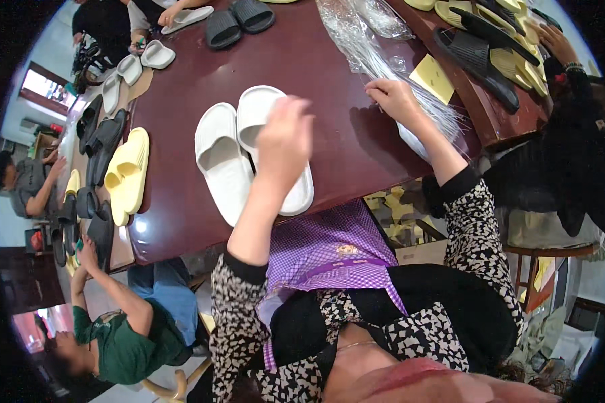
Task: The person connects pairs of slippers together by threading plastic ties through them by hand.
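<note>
The dark red polished wooden table carries one pair of white moulded foam slide sandals, two in count, lying side by side near its front edge. These look light, soft and springy, with a matt, non-slip surface; judged best taken by the strap arch or by pinching the sole edge. The left hand hovers over the right-hand sandal, blurred, so whether it is open or closed cannot be told. The right hand rests with fingers curled on one bundle of thin clear plastic bags, which are limp and slippery. One yellow square card lies beside the bundle
</note>
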`<state>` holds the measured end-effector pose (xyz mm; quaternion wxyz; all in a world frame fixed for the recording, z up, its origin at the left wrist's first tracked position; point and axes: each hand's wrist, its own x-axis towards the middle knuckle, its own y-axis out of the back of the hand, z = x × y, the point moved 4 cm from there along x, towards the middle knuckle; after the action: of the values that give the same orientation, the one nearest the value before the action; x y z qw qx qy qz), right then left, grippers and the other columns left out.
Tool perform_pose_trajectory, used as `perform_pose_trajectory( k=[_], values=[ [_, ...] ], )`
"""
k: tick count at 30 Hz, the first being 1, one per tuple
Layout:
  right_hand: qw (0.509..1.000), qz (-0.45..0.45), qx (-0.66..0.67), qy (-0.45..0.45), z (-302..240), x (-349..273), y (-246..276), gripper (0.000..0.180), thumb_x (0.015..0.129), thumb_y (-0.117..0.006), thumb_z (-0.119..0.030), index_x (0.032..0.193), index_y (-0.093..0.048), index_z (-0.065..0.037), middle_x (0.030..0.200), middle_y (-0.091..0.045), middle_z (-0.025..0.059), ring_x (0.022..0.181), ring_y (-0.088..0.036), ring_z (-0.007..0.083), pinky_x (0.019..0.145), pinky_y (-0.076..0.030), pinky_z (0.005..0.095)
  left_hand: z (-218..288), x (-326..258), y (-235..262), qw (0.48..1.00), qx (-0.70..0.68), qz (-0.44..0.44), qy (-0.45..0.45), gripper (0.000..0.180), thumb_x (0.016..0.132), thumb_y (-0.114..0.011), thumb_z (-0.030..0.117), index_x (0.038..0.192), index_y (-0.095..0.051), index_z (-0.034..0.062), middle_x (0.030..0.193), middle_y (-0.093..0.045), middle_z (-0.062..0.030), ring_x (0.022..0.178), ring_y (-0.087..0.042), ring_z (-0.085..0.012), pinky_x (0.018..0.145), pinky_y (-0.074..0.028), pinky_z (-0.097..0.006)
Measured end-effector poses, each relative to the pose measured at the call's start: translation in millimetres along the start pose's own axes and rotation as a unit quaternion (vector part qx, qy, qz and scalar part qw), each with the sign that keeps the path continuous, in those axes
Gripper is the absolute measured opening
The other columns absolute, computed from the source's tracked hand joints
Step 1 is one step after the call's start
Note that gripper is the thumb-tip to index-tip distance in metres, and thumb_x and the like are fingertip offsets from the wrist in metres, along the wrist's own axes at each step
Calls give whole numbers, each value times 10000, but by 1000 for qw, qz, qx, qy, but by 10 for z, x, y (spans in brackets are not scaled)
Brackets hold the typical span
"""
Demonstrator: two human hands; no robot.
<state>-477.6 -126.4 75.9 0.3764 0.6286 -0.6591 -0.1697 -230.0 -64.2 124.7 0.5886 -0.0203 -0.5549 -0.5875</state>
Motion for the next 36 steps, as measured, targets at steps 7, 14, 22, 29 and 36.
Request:
perform_pose_trajectory(
  k=[7,14,22,29,36],
  values=[
    [999,-2,-14,34,-34,68,9,182,824,-605,-156,937,-684,-37,806,-673,156,732,-669,256,670,-510,335,64,535,-1110,986,-100,-101,-83,235,806,-540,22,1040,-545,19,1070,-584,-172,995,-564,-361,862,-467,-415],
    [998,-44,22,43,51,164,37,205,880,-585,-147,1003,-647,4,970,-663,111,932,-609,187,839,-452,291,-169,390,-1225,986,2,-168,-1,108,759,-546,107,778,-645,69,845,-638,-166,848,-618,-347,719,-509,-445],
    [939,-57,-274,199,1209,802,-375,477,925,-451,-118,1394,-368,-154,1413,-395,125,1297,-360,360,1043,-346,443,-169,368,-996,999,-13,-40,17,66,685,-574,58,724,-615,24,775,-624,-148,780,-609,-335,674,-501,-427],
    [937,-51,-315,139,1710,1332,-526,420,975,-363,-214,1385,-369,-125,1422,-382,105,1321,-308,354,1050,-305,418,-195,245,135,995,37,93,11,35,680,-585,64,693,-576,33,712,-586,-124,719,-589,-309,628,-485,-413],
    [930,-49,-324,165,1802,1372,-508,412,983,-352,-243,1387,-372,-163,1426,-378,107,1323,-303,360,1038,-327,420,-149,-202,1466,962,212,168,33,20,701,-569,31,703,-550,25,683,-554,-114,674,-565,-294,608,-466,-387]
  ],
)
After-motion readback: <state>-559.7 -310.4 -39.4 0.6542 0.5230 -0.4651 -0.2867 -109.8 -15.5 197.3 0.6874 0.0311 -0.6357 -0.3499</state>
